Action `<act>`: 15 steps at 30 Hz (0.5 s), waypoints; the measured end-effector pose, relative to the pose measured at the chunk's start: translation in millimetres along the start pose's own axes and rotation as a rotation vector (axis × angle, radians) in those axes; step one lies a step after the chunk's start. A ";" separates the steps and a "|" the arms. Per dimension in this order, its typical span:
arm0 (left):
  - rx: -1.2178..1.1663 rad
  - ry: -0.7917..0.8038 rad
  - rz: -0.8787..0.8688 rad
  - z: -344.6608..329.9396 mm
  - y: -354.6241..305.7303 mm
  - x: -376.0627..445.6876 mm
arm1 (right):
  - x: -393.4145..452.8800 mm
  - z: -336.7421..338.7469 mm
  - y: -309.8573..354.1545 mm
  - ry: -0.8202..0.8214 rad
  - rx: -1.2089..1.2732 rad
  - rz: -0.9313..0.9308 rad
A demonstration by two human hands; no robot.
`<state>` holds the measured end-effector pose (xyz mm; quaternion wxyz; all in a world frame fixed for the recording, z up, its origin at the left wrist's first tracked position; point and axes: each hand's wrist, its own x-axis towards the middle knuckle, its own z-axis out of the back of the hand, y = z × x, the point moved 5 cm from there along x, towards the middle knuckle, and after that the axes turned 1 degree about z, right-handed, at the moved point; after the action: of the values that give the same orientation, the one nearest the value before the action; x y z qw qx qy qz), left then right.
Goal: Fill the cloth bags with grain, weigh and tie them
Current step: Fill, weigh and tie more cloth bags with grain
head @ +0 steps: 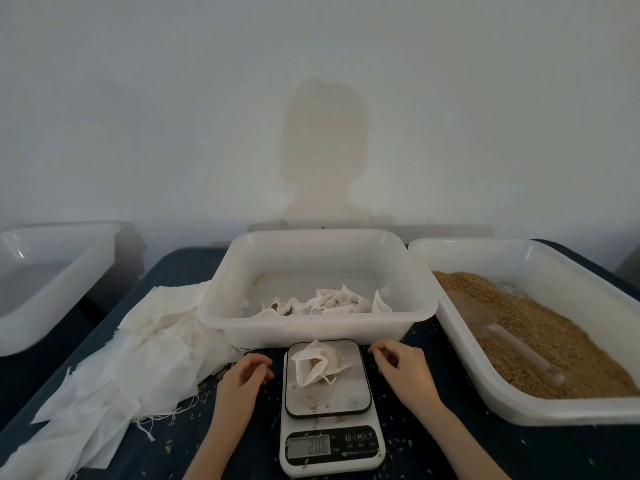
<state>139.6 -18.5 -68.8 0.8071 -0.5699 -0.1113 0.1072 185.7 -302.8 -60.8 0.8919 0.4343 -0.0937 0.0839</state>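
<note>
Pale wall behind, with a person's shadow on it, backs a dark blue counter (114,327) strewn with loose grains. At its near middle stands a white kitchen scale (330,424); on the platform sits a small cloth bag (320,363), mouth open, grain visible inside, drawstring loose. The display digits are too blurred to read surely. Left hand (247,374) and right hand (398,363) hover either side of the platform, fingers loosely curled, each grip holding nothing. Behind the scale, a white tub (311,323) holds filled bags (329,303). To the right, a larger tub (460,344) holds grain (540,334). Empty cloth bags (131,358) are heaped on the left.
</note>
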 end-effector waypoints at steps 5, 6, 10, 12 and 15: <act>0.005 -0.003 -0.004 0.6 2.8 1.6 | 1.6 0.7 14.3 0.011 0.035 0.030; 0.005 -0.004 -0.007 0.6 3.2 1.9 | 2.7 0.4 21.2 0.026 0.023 0.049; -0.005 -0.005 0.005 -1.0 3.4 3.2 | 4.2 -5.0 62.2 0.147 -0.041 0.186; -0.012 -0.002 0.010 -1.7 3.2 3.4 | 1.6 -11.6 85.5 0.234 -0.066 0.288; -0.031 0.001 0.014 -1.6 3.3 3.4 | -4.6 -27.5 108.2 0.416 -0.133 0.398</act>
<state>143.2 -17.8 -72.3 0.7974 -0.5832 -0.1085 0.1107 158.8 -215.6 3.5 0.8844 0.3215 0.0027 0.3384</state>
